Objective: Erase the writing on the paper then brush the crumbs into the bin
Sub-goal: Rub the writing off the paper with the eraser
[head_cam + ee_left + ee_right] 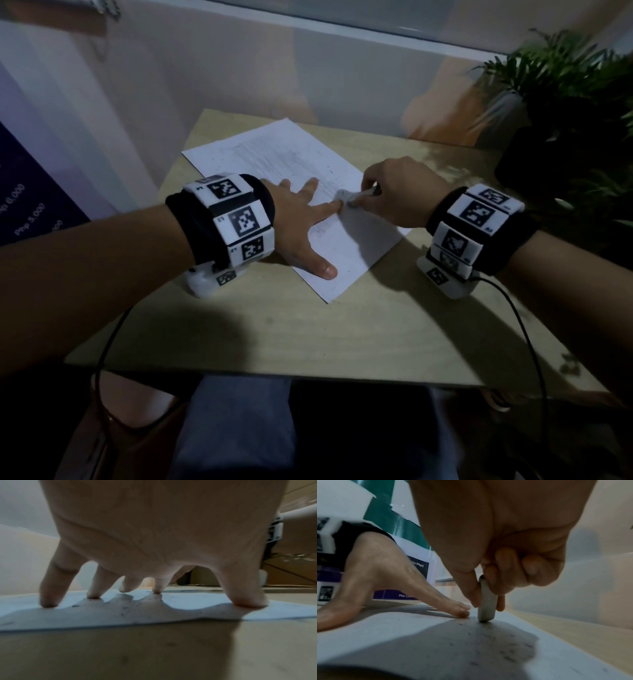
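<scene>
Under the left hand (294,219), whose straight fingers (49,588) splay wide, lies the white paper sheet (284,150) on the pale wooden worktop (308,329). Just right, the right hand (397,195) pinches a grey oblong eraser (487,601), its end touching the paper among dark crumbs (505,654).

black wristbands (185,226), white marker blocks (239,219), black cables (524,329).

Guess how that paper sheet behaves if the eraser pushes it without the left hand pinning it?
The paper is thin and looks light and floppy. It lies loose on the smooth table, so it would probably slide or buckle. The left hand presses it flat beside the eraser.
</scene>
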Tool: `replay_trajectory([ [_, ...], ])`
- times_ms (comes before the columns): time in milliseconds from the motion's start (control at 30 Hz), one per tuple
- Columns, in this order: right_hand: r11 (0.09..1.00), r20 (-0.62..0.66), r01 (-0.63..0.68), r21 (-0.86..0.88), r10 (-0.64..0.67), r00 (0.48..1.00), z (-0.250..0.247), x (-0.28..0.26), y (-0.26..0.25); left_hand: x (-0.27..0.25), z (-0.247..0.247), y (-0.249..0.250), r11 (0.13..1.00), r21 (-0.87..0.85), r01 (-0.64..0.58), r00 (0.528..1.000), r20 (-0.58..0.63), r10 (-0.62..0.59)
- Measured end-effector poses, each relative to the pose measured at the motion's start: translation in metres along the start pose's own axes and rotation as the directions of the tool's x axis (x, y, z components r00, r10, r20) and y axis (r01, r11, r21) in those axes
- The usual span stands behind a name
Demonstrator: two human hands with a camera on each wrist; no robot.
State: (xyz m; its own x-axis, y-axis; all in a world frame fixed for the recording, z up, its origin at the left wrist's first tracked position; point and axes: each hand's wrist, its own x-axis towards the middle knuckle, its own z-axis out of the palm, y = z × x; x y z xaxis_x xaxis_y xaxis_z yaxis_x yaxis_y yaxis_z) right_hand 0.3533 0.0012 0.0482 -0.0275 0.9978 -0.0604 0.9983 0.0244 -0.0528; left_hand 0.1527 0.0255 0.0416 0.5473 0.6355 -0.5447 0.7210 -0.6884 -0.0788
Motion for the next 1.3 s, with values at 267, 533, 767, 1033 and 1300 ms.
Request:
replay_trajectory([
  [267, 0.994, 0.015, 0.029, 0.105, -0.031, 0.999, -0.003, -0.019, -0.004, 0.003, 0.003, -0.002, 0.998, 0.049, 0.048, 0.999, -0.018, -0.047],
  [533, 0.989, 0.020, 0.108, 0.098, -0.111, 0.994, -0.001, -0.027, -0.022, 0.001, 0.001, 0.000, 0.997, -0.039, 0.063, 0.997, 0.052, -0.061],
  [767, 0.980, 0.025, 0.197, 0.005, -0.197, 0.980, 0.002, -0.043, -0.042, -0.001, 0.001, 0.003, 0.997, -0.054, 0.059, 0.998, 0.039, -0.057],
  [1033, 0.991, -0.052, 0.100, -0.093, -0.105, 0.993, 0.005, -0.037, -0.034, 0.001, 0.002, 0.001, 0.997, -0.052, 0.057, 0.998, 0.033, -0.055],
  [1300, 0.995, 0.052, 0.091, 0.030, -0.092, 0.994, -0.005, -0.030, -0.024, 0.004, 0.002, -0.001, 0.997, -0.048, 0.055, 0.998, 0.041, -0.053],
])
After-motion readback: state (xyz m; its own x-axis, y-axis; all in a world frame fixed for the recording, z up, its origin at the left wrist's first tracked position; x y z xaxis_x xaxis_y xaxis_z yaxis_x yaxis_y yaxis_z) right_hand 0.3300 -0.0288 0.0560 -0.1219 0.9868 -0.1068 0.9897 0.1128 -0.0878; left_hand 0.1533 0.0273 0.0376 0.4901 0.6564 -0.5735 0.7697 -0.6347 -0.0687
